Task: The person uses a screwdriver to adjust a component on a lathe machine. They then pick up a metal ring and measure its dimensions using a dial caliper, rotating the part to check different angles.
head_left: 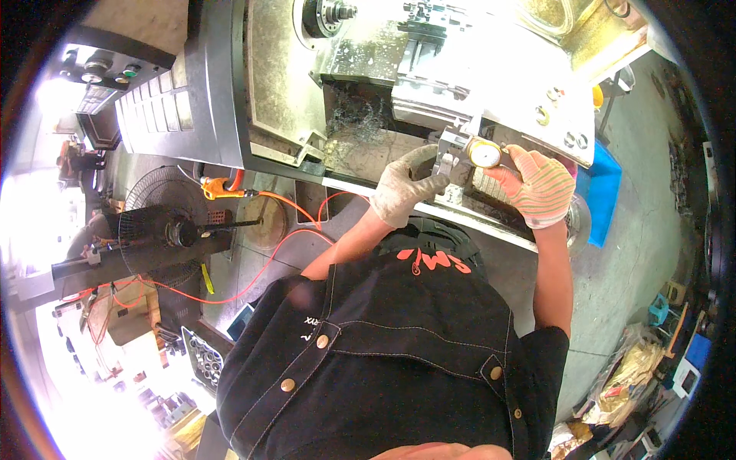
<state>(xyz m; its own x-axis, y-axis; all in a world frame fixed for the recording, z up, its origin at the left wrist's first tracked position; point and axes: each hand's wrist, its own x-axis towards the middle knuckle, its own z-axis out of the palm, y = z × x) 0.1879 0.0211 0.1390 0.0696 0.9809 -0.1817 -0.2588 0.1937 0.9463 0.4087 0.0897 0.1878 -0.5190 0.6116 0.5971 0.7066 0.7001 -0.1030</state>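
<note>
In front of the open lathe, my right hand [540, 188], in a striped knit glove, is closed on a dial caliper [485, 156]. Its round white dial faces up. My left hand [402, 188], in a greyish glove, curls its fingers and thumb around a small grey metal part [446, 161] at the caliper's jaw end. Glare and overlap blur where the part stops and the jaws begin. Behind the hands lie the lathe's chuck [326, 17] and a pile of metal shavings [359, 115].
An orange air gun [218, 188] with an orange hose hangs at the machine's left front. A black fan [165, 226] stands at left. Several small rings [544, 115] lie on the bright machine top. A blue bin [602, 192] sits at right.
</note>
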